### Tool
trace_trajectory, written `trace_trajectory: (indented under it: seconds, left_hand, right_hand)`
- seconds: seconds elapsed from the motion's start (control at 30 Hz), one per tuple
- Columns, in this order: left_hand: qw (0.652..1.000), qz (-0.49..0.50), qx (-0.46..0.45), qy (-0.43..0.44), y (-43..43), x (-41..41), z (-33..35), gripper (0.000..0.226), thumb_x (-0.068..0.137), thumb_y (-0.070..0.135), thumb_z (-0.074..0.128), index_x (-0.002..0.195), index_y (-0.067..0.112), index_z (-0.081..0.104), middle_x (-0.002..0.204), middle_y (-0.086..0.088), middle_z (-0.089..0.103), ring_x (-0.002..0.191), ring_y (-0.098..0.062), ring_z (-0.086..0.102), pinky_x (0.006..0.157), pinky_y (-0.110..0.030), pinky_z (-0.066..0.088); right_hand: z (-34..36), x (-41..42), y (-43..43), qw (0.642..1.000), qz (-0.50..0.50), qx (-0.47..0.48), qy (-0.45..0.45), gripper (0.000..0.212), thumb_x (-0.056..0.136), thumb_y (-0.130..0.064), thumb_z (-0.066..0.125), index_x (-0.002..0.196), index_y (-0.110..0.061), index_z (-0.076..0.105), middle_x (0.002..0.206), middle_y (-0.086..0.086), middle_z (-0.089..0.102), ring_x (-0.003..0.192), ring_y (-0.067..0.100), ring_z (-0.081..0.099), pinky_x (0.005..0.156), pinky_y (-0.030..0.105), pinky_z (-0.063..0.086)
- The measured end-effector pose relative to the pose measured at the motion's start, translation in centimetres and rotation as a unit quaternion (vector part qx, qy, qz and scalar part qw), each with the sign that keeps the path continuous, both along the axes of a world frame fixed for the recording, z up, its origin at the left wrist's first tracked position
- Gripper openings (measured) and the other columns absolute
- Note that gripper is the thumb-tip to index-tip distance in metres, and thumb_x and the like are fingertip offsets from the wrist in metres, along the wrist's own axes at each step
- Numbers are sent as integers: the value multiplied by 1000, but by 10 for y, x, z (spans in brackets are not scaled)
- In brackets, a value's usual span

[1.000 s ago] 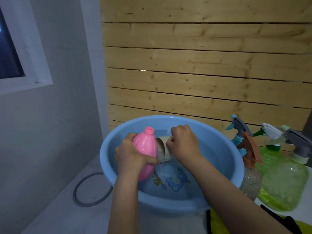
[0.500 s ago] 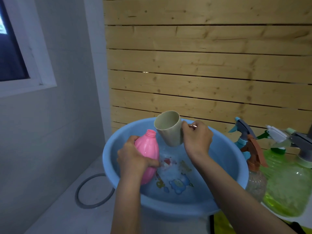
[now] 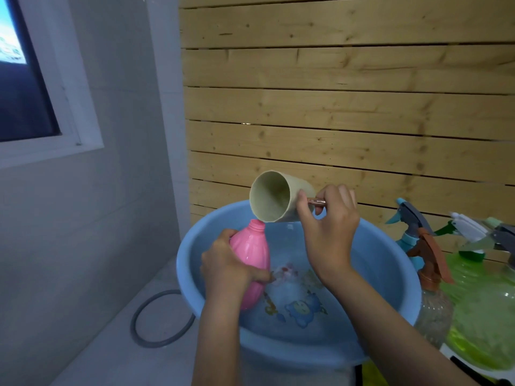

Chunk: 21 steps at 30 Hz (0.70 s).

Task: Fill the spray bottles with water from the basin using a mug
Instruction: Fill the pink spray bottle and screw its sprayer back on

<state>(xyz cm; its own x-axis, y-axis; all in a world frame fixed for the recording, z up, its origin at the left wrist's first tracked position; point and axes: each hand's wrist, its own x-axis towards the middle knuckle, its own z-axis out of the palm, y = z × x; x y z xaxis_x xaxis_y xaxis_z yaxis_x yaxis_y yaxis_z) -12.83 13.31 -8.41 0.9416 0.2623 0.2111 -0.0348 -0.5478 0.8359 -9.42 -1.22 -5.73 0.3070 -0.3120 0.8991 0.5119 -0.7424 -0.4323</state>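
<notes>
Planks of pale wood (image 3: 348,107) run across the back wall, beside a grey wall with a white-framed window (image 3: 25,79) at the left. Below sits a round blue basin (image 3: 390,274) holding water, with a cartoon print (image 3: 302,309) showing on its bottom. Just right of the basin stand spray bottles: a large green bottle (image 3: 485,316) and a clear bottle (image 3: 433,310) with a brown trigger top, with more sprayer heads behind them. A grey ring (image 3: 133,321) lies on the surface to the basin's left.

Over the basin's left side, the left hand (image 3: 225,271) grips a pink bottle (image 3: 250,252) around its body, fingers curled, the uncapped neck pointing up and tilted slightly right. The right hand (image 3: 328,229) pinches the copper-coloured handle (image 3: 316,201) of a beige mug (image 3: 278,196). The mug is tipped on its side, mouth toward the left, its lower lip just above the bottle's neck. Whether water is flowing cannot be made out.
</notes>
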Motion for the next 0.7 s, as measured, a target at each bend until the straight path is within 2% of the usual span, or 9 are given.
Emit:
trace_trajectory:
  seconds: [0.17,0.4,0.7]
  left_hand:
    - [1000,-4,7,3,0,2,0,89,39,24,93,118,23,52,101,6,53,90,-19,47,74,-29,46]
    - [1000,-4,2,-1,0,1,-1,87,40,23,92,117,23,53,103,4,55,90,-19,48,71,-28,43]
    - [1000,-1,6,-2,0,1,-1,87,40,24,93,117,23,53,101,5,54,89,-19,48,71,-27,43]
  right_hand:
    - [-1,0,0,999,-8,-42,-23,26,86,-20,63,68,-7,49,74,-3,39,76,11,30,67,17,22]
    - [-1,-3,2,997,-14,-66,-34,24,85,-16,67,70,-4,52,72,7,48,75,17,36,69,17,24]
    - [0,-4,2,996,-19,-80,-42,23,85,-13,69,71,-3,53,73,9,49,77,17,36,69,18,25]
